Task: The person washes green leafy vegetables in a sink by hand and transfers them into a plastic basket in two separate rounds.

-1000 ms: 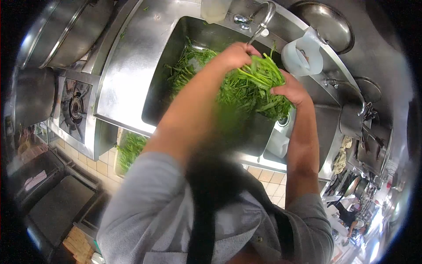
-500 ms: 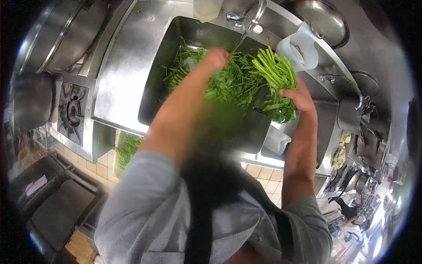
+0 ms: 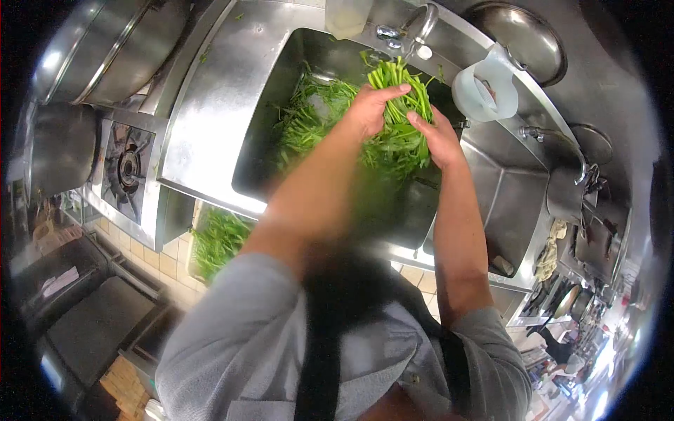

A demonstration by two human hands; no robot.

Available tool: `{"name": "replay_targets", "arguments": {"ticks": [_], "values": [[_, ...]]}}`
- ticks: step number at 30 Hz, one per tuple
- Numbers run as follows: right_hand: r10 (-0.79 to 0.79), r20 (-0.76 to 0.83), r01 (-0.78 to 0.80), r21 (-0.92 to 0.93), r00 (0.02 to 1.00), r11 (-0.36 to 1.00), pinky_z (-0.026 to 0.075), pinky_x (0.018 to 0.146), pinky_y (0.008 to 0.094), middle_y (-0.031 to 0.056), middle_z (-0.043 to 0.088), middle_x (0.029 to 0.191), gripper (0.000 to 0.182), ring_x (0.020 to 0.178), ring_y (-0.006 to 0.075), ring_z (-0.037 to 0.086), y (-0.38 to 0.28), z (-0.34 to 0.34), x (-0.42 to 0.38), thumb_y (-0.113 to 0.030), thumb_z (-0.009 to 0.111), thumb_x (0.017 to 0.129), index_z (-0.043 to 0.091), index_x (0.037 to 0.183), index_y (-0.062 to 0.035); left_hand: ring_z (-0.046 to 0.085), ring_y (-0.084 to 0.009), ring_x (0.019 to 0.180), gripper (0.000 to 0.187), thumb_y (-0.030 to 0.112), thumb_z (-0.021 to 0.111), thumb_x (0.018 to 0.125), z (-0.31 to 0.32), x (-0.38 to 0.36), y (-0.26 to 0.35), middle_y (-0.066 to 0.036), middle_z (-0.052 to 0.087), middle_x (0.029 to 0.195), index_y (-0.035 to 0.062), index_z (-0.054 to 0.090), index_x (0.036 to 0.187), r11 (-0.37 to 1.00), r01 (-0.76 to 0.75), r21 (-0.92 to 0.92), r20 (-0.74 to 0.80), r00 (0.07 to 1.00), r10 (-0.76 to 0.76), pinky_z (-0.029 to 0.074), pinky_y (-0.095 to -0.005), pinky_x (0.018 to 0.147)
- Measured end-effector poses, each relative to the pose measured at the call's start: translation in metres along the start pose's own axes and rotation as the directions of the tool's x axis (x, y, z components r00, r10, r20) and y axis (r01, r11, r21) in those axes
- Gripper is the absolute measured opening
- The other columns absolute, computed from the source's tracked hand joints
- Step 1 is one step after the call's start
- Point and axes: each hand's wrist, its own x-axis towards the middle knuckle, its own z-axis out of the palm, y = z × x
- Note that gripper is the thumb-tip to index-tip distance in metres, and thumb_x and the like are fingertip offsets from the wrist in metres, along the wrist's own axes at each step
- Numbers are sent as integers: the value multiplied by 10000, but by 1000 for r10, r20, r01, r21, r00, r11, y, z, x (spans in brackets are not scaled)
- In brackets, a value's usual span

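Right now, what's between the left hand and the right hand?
A bunch of greens, held between left hand and right hand, cut stem ends pointing toward the faucet. Head view shows it.

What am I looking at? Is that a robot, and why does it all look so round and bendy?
No robot here, just a person using bare hands. Every picture comes from one camera worn on the person's head, looking forward and down. It probably looks bendy because the lens sees very wide.

The left hand and right hand hold a bunch of leafy greens together, stems up, over a metal sink. More loose greens lie inside the sink. A curved tap is behind it. On the picture's left are a metal counter and a stove burner.
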Motion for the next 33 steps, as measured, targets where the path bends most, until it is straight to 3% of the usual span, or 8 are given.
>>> {"name": "replay_targets", "arguments": {"ticks": [8, 10, 15, 16, 19, 23, 26, 33], "values": [[-49, -197, 74, 122, 979, 990, 448, 870, 309, 66, 657, 1044, 389, 971, 166, 587, -12, 24, 25, -246, 673, 877, 612, 1186, -17, 672, -243, 905, 313, -13, 741, 772, -21, -25, 39, -134, 689, 982, -32, 610, 1055, 997, -76, 30, -44, 996, 77, 560, -429, 817], [-3, -176, 49, 254, 984, 966, 443, 864, 313, 64, 656, 1006, 338, 937, 166, 583, -15, 19, 31, -241, 667, 880, 627, 1136, -24, 671, -244, 898, 289, -19, 733, 766, -13, -44, 54, -134, 686, 989, -10, 625, 1034, 982, -44, 184, -332, 937, 104, 562, -434, 824], [-59, -109, 58, -9, 992, 998, 465, 857, 339, 85, 667, 991, 404, 930, 194, 604, -26, 25, 46, -268, 697, 848, 609, 1150, -15, 644, -206, 874, 373, 120, 793, 755, -33, -43, 55, -111, 674, 978, -13, 629, 1062, 859, 16, 512, -336, 924, 183, 518, -352, 758], [-58, -106, 57, -9, 993, 998, 465, 857, 339, 85, 667, 991, 404, 930, 194, 604, -25, 31, 48, -268, 697, 848, 609, 1150, -15, 644, -206, 874, 373, 120, 793, 755, -31, -39, 52, -111, 674, 978, -13, 629, 1062, 859, 16, 511, -339, 922, 185, 518, -352, 758], [-310, -67, 223, -552, 948, 803, 451, 939, 375, 193, 655, 1091, 510, 1063, 314, 615, -26, 47, 52, -257, 723, 775, 570, 1203, -25, 644, -185, 829, 414, 151, 819, 744, -24, -23, 43, -111, 683, 984, -28, 647, 1075, 918, -165, 362, -77, 976, 205, 519, -346, 722], [-420, 11, 294, -730, 907, 617, 450, 920, 338, 118, 649, 1113, 489, 1020, 236, 610, -30, 56, 54, -193, 710, 777, 568, 1222, -52, 653, -191, 805, 353, 94, 792, 751, -16, -11, 45, -124, 685, 967, -31, 651, 1049, 936, -101, 337, -205, 963, 177, 528, -348, 695], [-324, 119, 322, -639, 939, 698, 445, 955, 391, 187, 625, 1157, 548, 1078, 339, 598, -46, 49, 45, -241, 725, 759, 558, 1247, -55, 664, -205, 812, 330, 73, 773, 755, -23, -10, 46, -127, 684, 946, -29, 634, 1036, 956, -183, 228, -183, 957, 227, 543, -357, 705], [-123, 255, 230, -444, 959, 866, 430, 972, 330, 101, 646, 1173, 459, 1103, 208, 590, -68, 28, 58, -146, 672, 827, 575, 1260, -29, 675, -235, 848, 379, 24, 723, 761, -3, -41, 60, -124, 672, 978, -29, 574, 1105, 977, -110, 183, -368, 914, 172, 563, -379, 731]]}}
